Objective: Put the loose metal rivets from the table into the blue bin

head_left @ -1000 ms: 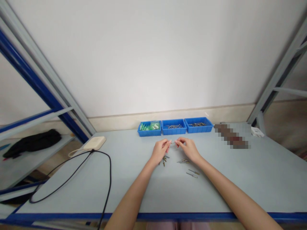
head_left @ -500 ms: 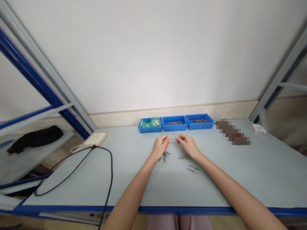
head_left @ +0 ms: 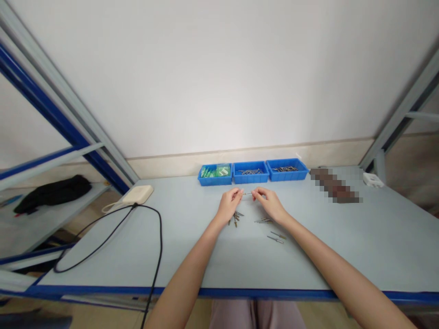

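We've got bright, soft light here, and the wall point(head_left: 219, 91) glows palest through its middle, greying towards the upper right. Faint, loose-edged shadows on the tabletop point(head_left: 219, 265)! Over left, the black cloth point(head_left: 53, 194) sinks into murk. We see wide-angle stretch tipping the left post point(head_left: 65, 93) and right post point(head_left: 402, 109) outward, pixelation masking the far right, and the central blind rivet point(head_left: 247, 193) softening to a sliver.
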Tool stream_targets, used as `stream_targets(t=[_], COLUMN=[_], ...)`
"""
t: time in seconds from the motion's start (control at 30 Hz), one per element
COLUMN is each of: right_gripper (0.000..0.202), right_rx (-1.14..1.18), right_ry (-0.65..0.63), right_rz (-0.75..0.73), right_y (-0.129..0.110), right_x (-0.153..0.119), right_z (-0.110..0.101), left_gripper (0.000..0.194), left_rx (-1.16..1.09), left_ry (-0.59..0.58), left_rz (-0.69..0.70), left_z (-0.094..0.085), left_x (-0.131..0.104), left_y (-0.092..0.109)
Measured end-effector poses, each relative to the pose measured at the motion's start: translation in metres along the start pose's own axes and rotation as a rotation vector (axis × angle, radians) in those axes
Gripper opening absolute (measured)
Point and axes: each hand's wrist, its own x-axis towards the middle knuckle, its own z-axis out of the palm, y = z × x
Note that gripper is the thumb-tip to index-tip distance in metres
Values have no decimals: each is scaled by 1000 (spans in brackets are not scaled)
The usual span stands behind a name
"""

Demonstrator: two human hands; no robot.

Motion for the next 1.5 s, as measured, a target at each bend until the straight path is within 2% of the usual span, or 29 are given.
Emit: stream_targets(t=[0.2,0.43,0.67,0.8,0.93,1.2,1.4,1.43,1.5], right_gripper=[24,32,24,26,32,25,34,36,38], right_rx=[60,70,103,112,127,144,265,298,322], right_ry=[20,-64,23,12,-51,-36,-96,-65,86], right_rz=[11,33,30,3,-3,-2,41,55,88], right_y=[2,2,1,0,0,-2,3,7,19], right_x=[1,0,2,1,0,2,7,11,22], right_z=[-1,0,-2,-2,-1,-5,-11,-16,-30], left_gripper=[34,43,33,39,47,37,50,52,55], left_rx=[-68,-58,-53,-23,5,-23,6,12,21], left_ry=[-75,-44,-4,13,15,-49,-44,-44,-33], left_rz=[-29,2,9,25,24,16,4,8,14], left_z=[0,1,-1,-2,-2,-3,-2,-3,-3], left_x=[-2,-1,-1,-1,-1,0,0,0,0], left_y=[0,2,4,7,7,2,2,2,2])
